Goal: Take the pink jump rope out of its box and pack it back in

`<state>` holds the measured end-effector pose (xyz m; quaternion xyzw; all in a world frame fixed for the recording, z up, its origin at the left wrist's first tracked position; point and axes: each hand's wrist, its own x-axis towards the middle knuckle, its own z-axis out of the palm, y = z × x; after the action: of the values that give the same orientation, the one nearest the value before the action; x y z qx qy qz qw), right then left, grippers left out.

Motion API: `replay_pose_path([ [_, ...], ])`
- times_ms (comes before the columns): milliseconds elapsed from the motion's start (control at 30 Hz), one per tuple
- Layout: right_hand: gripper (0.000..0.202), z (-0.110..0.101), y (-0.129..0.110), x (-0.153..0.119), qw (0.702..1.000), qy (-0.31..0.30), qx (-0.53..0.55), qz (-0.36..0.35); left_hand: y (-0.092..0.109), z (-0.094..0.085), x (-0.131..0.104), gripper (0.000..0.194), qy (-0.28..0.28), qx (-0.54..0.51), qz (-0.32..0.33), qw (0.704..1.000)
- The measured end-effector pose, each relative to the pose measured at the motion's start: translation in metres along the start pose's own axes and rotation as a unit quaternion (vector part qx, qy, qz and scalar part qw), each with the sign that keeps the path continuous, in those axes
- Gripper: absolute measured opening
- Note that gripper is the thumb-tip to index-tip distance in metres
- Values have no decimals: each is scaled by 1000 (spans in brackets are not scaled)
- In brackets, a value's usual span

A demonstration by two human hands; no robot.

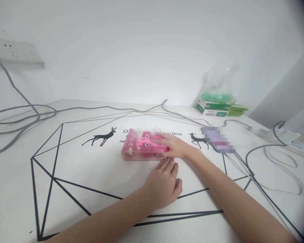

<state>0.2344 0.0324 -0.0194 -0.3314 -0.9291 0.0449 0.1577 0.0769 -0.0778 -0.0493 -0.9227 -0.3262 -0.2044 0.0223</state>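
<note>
A clear plastic box with a pink printed end [130,145] lies flat on the white table. Inside it sits a pink toy-like item [147,145] with round eyes and what looks like a pink cord looped over it. My right hand [173,145] reaches in at the box's right end, fingers and thumb around the pink item; its fingertips are partly blurred behind the plastic. My left hand [163,182] rests just in front of the box's near right corner, its loosely bent fingers pointing at the edge and seeming to touch it. Nothing shows in the left hand.
A blurred-out purple phone-like object [218,139] lies to the right. Green-and-white boxes [214,108] with a clear plastic bag [219,84] on top stand at the wall. Grey cables [103,107] run along the back and right. A socket strip [17,54] hangs at left.
</note>
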Motion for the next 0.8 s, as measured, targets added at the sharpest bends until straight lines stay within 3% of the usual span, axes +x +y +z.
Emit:
replay_pose_path([
  [433,66,-35,1,-3,986,-109,81,95,-2,3,0,50,-3,6,9,1000],
  [600,61,-39,-4,-1,990,-96,66,82,-1,3,-1,51,0,9,6,1000],
  [800,56,-28,-13,3,995,-60,12,75,0,4,-2,52,-5,15,3,1000],
])
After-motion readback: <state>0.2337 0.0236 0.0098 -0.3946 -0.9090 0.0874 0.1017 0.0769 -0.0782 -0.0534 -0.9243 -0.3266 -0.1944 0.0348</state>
